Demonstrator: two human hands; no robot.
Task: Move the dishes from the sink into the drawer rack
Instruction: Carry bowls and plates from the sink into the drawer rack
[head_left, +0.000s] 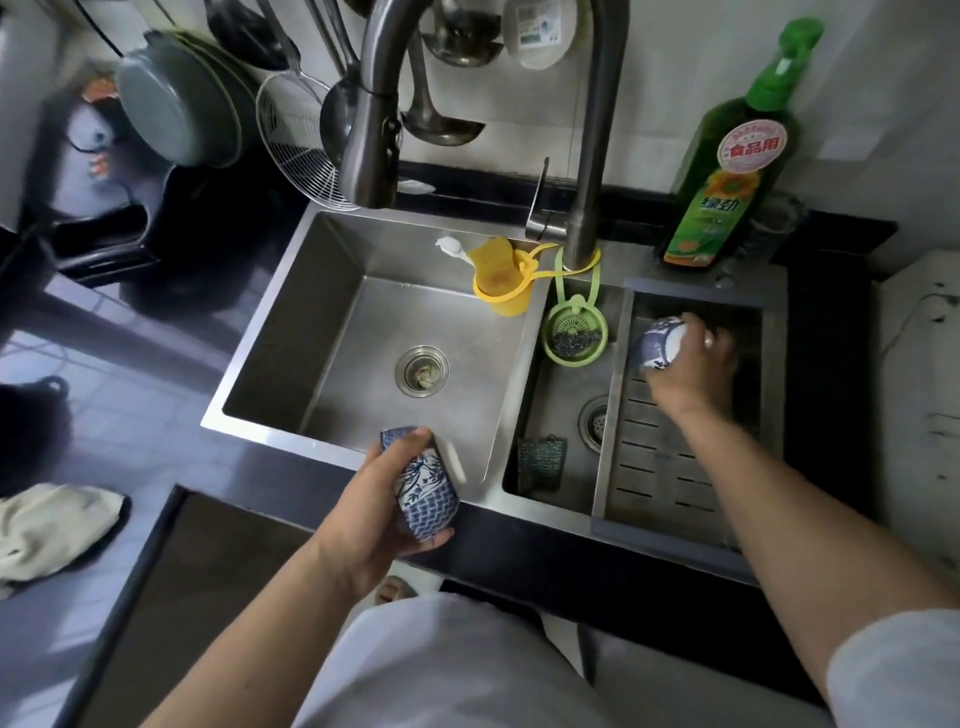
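My left hand (371, 506) grips a blue-and-white patterned bowl (423, 491) over the front rim of the left sink basin (332, 332). My right hand (685, 371) holds a second blue-and-white bowl (655, 340), tilted on its side, above the far end of the slotted steel drain tray (660, 467) that sits in the right basin. The left basin holds no dishes that I can see. No drawer rack shows in this view.
A tall steel faucet (592, 130) arches over the divider. A yellow hanging cup (501, 283) and green strainer (574, 335) hang from it. A green detergent bottle (732, 156) stands at the back right. A scrub pad (540, 457) lies in the right basin. Pans and ladles hang at the back.
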